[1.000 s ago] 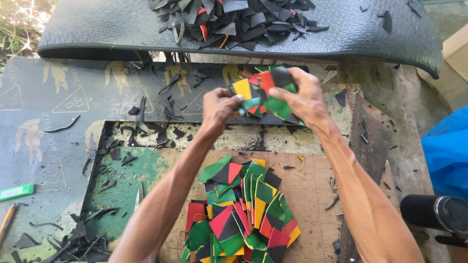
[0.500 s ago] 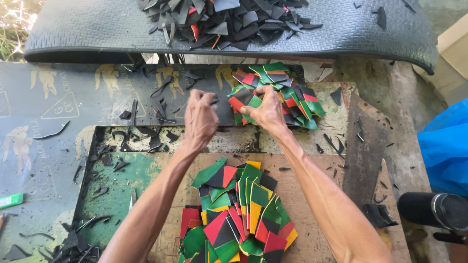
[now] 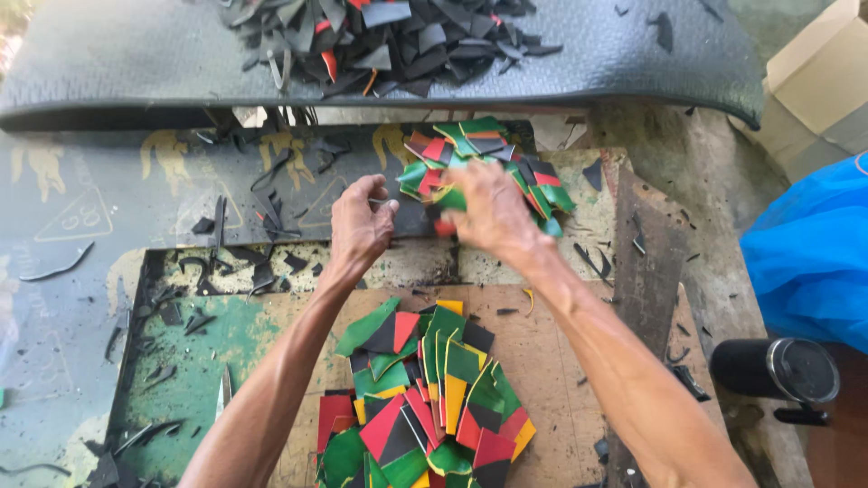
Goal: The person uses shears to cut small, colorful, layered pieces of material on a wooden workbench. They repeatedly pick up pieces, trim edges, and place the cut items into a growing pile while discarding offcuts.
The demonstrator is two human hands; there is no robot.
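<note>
Two bare hands are seen from the head view, stretched forward over a scuffed counter (image 3: pixel 81 298). The right hand (image 3: pixel 488 210) is laid on the near edge of a far pile of coloured cut pieces (image 3: pixel 493 163), green, red, black and yellow; its fingers are curled down onto those pieces, though it cannot be told whether any single piece is pinched, since the hand is blurred. The left hand (image 3: pixel 360 224) is held just beside that pile, to its left, with its fingers (image 3: pixel 378 204) bent inward and drawn together over the dark mat surface; what they hold, if anything, cannot be made out.

Between the forearms, nearer the camera, a second heap of coloured pieces (image 3: pixel 425 398) is spread on a brown board (image 3: pixel 561 361). Black offcuts (image 3: pixel 398 41) are heaped on a dark rubber sheet (image 3: pixel 633 63) at the far side. A black cylindrical flask (image 3: pixel 776 369) is lying at the right, below a blue plastic bag (image 3: pixel 814 253), and a cardboard box (image 3: pixel 823 81) is seen at the upper right.
</note>
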